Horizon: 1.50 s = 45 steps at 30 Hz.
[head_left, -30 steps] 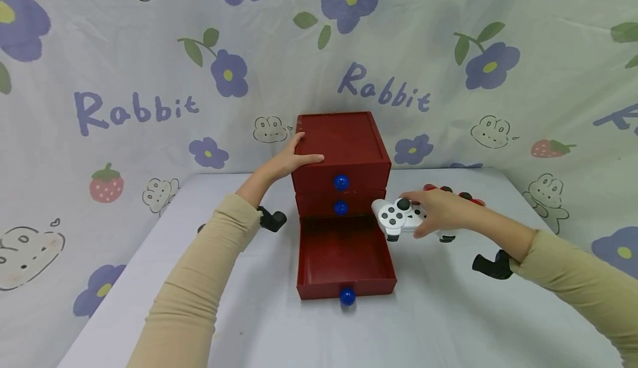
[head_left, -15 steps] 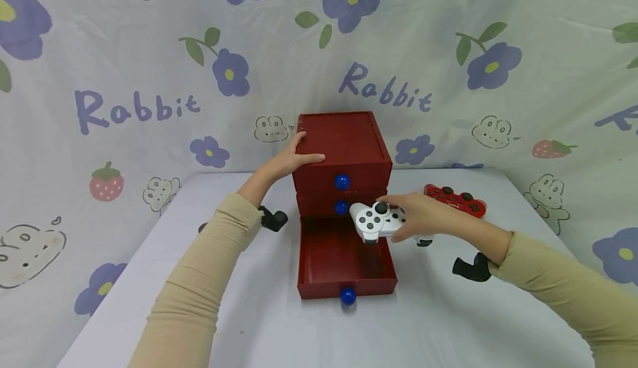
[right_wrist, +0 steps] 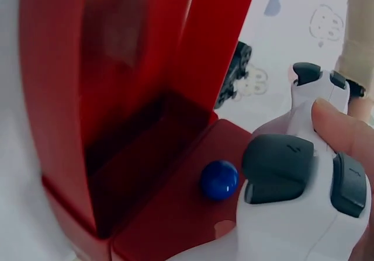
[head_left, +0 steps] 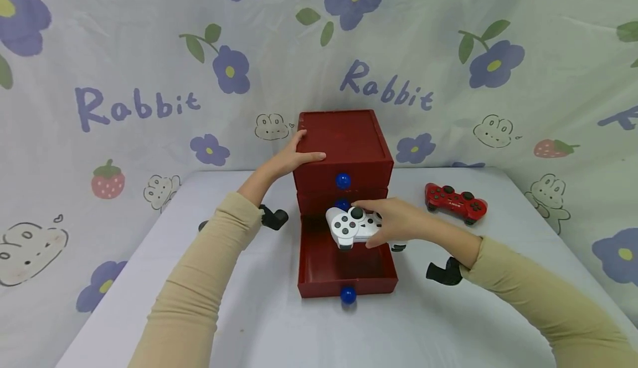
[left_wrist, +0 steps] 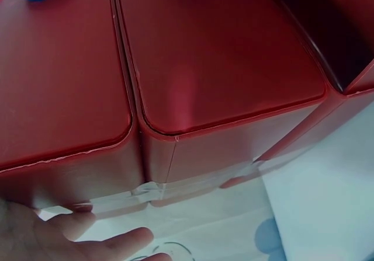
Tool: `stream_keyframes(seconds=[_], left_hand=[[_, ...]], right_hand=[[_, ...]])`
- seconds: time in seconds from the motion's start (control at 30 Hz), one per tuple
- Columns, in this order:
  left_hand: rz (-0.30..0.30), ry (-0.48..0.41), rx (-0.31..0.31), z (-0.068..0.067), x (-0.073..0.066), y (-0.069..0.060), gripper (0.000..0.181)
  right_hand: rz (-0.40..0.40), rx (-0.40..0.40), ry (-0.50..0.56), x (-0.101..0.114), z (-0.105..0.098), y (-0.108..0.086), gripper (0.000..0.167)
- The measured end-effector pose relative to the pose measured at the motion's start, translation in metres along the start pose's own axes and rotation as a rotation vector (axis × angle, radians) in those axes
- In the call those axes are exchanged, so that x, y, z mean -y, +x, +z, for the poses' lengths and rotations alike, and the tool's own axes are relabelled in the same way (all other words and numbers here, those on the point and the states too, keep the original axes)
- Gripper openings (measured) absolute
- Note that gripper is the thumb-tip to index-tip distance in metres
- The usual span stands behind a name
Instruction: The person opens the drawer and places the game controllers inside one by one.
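A red three-drawer cabinet [head_left: 344, 135] with blue ball knobs stands at the back of the white table. Its bottom drawer [head_left: 319, 289] is pulled out, and no object shows on the visible part of its floor. My left hand [head_left: 286, 162] rests on the cabinet's top left edge, fingers extended along the side in the left wrist view. Above the drawer, my right hand [head_left: 401, 221] grips a white game controller [head_left: 345, 225] between thumb and fingers. The controller's dark shoulder triggers [right_wrist: 280, 167] show close up in the right wrist view. It hangs in front of the middle drawer's knob, partly covering it.
To the cabinet's right, a red game controller [head_left: 456, 202] lies on the table [head_left: 448, 323]. A dark controller [right_wrist: 235, 74] shows beyond the drawer in the right wrist view; my left sleeve mostly hides it in the head view. A patterned cloth [head_left: 159, 35] hangs behind.
My right hand has carried the white controller leftward, from the drawer's right side to above it. The red controller has come into full view. My left hand stays on the cabinet.
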<state>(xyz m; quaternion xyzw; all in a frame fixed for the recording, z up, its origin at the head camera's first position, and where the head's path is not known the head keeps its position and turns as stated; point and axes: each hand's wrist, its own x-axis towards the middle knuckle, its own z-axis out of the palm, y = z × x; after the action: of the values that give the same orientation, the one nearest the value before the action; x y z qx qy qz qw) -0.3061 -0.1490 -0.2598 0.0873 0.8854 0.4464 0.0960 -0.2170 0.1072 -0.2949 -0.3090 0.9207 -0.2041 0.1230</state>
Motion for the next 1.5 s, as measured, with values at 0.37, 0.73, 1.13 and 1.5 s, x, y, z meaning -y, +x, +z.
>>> stream_keyframes(seconds=[0.37, 0.73, 1.13, 1.5], left_hand=[[0.005, -0.001, 0.001, 0.001, -0.001, -0.001, 0.088], [-0.013, -0.019, 0.015, -0.002, -0.002, 0.000, 0.088], [-0.019, -0.026, 0.034, -0.002, -0.033, -0.031, 0.081], [-0.018, -0.017, 0.023, -0.003, -0.004, -0.001, 0.088]], right_hand=[[-0.098, -0.020, 0.038, 0.006, 0.018, 0.016, 0.072], [-0.200, -0.065, -0.027, -0.002, 0.041, 0.023, 0.072], [-0.257, -0.053, -0.032, -0.012, 0.060, 0.034, 0.071], [-0.211, 0.019, -0.048, -0.021, 0.074, 0.047, 0.071]])
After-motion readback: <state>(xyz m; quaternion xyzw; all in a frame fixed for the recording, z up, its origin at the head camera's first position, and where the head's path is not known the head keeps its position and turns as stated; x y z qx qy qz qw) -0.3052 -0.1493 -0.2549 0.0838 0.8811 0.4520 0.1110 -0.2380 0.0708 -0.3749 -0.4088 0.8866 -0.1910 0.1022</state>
